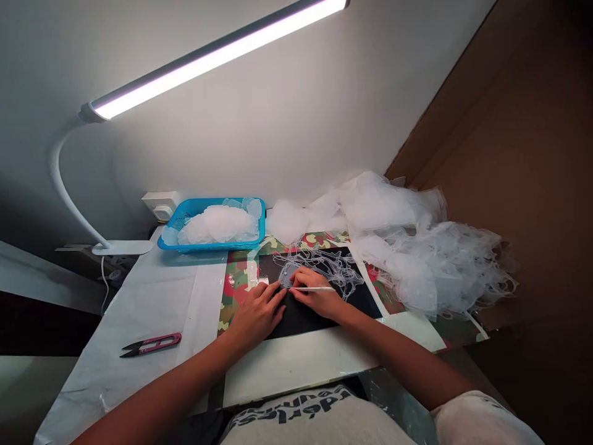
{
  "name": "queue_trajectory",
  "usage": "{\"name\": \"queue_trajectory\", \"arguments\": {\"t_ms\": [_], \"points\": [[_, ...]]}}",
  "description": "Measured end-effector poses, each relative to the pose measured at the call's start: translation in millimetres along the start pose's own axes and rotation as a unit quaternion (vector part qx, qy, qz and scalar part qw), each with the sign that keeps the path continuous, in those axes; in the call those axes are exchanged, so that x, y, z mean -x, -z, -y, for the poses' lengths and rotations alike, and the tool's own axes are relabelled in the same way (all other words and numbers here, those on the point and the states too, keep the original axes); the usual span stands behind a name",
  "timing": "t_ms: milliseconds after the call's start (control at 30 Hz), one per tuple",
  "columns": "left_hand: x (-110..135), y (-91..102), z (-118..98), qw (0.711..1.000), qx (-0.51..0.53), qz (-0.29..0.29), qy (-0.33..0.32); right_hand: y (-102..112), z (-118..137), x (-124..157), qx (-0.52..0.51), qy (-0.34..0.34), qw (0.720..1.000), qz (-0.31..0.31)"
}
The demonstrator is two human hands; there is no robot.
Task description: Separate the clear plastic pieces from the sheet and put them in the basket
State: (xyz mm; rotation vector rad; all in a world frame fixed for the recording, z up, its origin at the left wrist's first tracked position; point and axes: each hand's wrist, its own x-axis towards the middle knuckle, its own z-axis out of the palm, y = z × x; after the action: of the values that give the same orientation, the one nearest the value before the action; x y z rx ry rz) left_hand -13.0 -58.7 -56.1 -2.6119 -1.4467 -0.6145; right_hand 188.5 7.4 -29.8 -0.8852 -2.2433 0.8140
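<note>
Both hands rest on a black mat in the middle of the table. My left hand lies with fingers pressed down on a small clear plastic piece. My right hand is closed in a pinch around a thin white stick-like tool, its tip at the same clear piece. A tangle of clear plastic strips lies on the mat just beyond the fingers.
A blue basket of translucent white pieces stands at the back left. A big heap of clear plastic scrap fills the right side. Red thread snips lie at the left. A clamped lamp hangs overhead; brown board stands at right.
</note>
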Motion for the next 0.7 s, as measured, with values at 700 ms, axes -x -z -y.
{"name": "queue_trajectory", "arguments": {"t_ms": [700], "points": [[-4.1,-0.2,-6.2,0.999,-0.04,0.013,-0.029,0.1,3.6,3.2,0.11,-0.012,0.993,-0.033]]}}
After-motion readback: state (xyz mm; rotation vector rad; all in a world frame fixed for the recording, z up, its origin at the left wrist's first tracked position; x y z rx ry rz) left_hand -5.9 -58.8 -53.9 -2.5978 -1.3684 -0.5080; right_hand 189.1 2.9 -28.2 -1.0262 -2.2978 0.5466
